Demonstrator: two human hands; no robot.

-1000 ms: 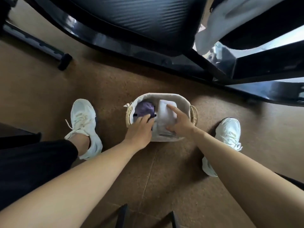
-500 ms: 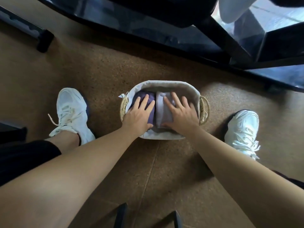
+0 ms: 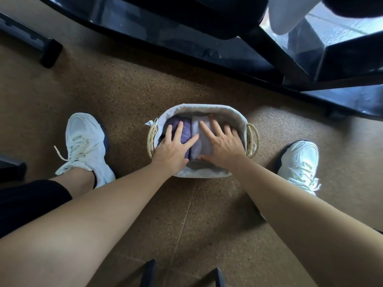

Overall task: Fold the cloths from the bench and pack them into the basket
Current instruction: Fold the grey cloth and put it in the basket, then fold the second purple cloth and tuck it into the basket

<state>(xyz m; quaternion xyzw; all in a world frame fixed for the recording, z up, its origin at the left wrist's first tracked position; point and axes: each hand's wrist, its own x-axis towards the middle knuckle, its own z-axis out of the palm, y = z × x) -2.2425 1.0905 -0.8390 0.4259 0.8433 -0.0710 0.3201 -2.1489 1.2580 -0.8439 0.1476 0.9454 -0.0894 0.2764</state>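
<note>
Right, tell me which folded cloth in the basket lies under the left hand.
The purple cloth, at the left of the basket: the left hand presses flat on it. The pale cloth beside it lies under the right hand.

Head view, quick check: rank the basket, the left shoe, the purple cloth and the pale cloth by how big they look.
1. basket
2. left shoe
3. purple cloth and pale cloth: about alike; the left hand and right hand cover parts of them, so I won't rank them.
</note>
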